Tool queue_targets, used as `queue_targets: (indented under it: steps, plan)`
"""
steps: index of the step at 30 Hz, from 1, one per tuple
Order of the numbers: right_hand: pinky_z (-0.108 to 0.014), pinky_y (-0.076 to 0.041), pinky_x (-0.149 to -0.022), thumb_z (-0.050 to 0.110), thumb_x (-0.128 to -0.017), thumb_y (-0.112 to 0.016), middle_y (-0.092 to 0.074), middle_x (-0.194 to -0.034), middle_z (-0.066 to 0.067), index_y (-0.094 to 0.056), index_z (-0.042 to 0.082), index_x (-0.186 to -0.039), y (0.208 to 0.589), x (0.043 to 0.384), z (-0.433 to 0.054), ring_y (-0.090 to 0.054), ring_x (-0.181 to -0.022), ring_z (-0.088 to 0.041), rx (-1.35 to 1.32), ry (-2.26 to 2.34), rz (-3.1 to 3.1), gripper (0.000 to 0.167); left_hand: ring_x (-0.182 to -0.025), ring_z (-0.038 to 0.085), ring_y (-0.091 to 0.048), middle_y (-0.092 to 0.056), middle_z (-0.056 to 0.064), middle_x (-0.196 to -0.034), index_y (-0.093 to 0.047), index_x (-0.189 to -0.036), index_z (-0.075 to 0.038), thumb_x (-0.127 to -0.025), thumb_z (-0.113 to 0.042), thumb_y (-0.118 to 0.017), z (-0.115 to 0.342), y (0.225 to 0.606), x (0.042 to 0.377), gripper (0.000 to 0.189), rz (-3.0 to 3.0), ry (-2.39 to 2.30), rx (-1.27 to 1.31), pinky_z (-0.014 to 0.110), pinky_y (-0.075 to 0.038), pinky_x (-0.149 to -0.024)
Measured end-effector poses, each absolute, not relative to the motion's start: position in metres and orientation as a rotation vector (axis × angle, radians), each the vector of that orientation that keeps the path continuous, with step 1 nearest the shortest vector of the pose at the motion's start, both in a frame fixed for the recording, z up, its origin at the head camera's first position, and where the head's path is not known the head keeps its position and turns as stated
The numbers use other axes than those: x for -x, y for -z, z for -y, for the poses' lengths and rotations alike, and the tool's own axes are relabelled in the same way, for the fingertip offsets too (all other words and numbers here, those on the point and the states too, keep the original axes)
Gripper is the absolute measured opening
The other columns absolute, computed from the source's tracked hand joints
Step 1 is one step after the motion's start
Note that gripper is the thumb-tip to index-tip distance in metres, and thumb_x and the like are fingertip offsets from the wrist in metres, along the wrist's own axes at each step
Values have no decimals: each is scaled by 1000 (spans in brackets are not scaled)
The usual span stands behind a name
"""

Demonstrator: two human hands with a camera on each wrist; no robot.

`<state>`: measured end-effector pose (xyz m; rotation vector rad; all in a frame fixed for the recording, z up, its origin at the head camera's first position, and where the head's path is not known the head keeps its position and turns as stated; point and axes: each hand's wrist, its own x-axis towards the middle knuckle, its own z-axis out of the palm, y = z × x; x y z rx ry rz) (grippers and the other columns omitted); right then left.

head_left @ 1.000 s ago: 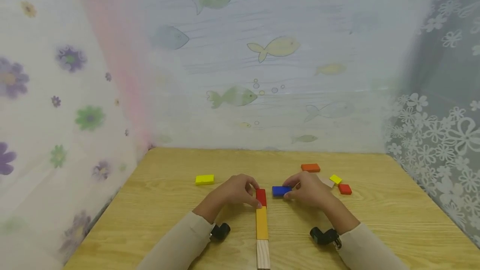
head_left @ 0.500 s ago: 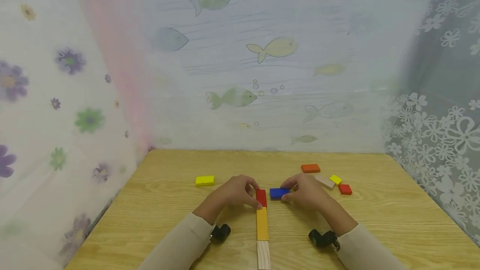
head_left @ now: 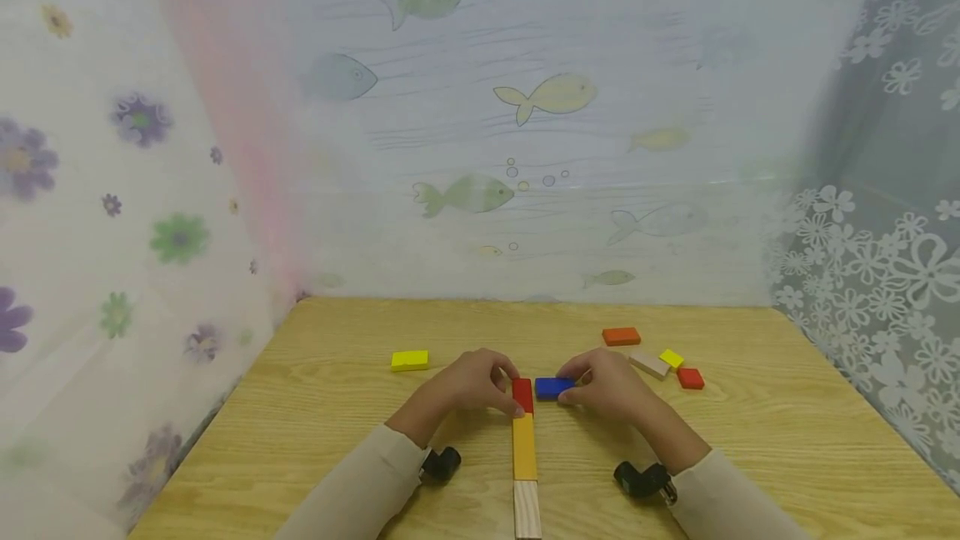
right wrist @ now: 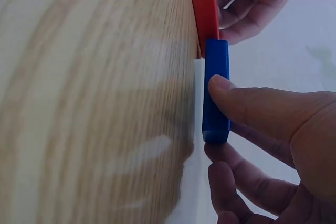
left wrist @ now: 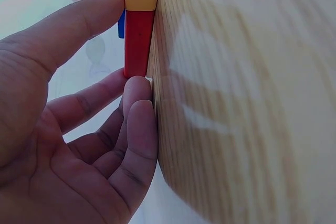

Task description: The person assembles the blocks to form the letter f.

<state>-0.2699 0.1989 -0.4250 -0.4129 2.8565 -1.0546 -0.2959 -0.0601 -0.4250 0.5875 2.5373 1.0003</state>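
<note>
I see the fish sheet (head_left: 465, 192) hanging behind the counter (head_left: 300, 440), the flower sheet (head_left: 178, 237) on the person's left and the grey sheet (head_left: 930, 269) on the right. The counter has a pale wood-grain surface. Two beige sleeves (head_left: 360, 486) extend over it from the near edge of my view, each with a black device (head_left: 441, 465) at the wrist.

Left hand (head_left: 472, 382): grip narrowed to the length of the red block (head_left: 522, 397); a fingertip bears on the block's far end, and the thumb lies where the block meets the orange block (head_left: 524, 448).

Right hand (head_left: 615, 386): grip pinched on the blue block (head_left: 553, 388), thumb on the near side, finger on the far side. I cannot tell whether this block touches the counter.

Block positions, larger pieces first. The plain block (head_left: 527, 511), orange block and red block form a straight row, end to end, running away from the person. The blue block lies crosswise to the row, just right of the red block, with a narrow gap between. The yellow block (head_left: 409, 361) lies well left of the row. To the right, beyond the right hand, lie the orange-red block (head_left: 621, 337) and the pale block (head_left: 649, 364). Near the pale block are the small red block (head_left: 690, 378) and the small yellow block (head_left: 671, 358).
</note>
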Motion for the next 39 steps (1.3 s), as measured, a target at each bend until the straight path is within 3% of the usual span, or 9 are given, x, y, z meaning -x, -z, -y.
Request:
queue_targets:
  steps: [8,39]
  plan:
    - [-34,-59,-76,20,-82,-89,-76,-98,2,-82,17,-104,425,267,-198,-69,-88,-15,401,1079,-2833,24,-75,16,-57,-66,-1,-87,-73,-115,-16,-73,-35,-94,59,423,293,51,-2554,-988,-581,31,-48,-65]
    - [-30,-57,-71,21,-79,-91,-76,-95,4,-82,18,-102,422,255,-198,-68,-84,-12,445,1072,-2848,25,-77,16,-58,-66,-1,-88,-74,-116,-16,-72,-35,-95,54,417,276,52,-2578,-974,-541,31,-49,-67]
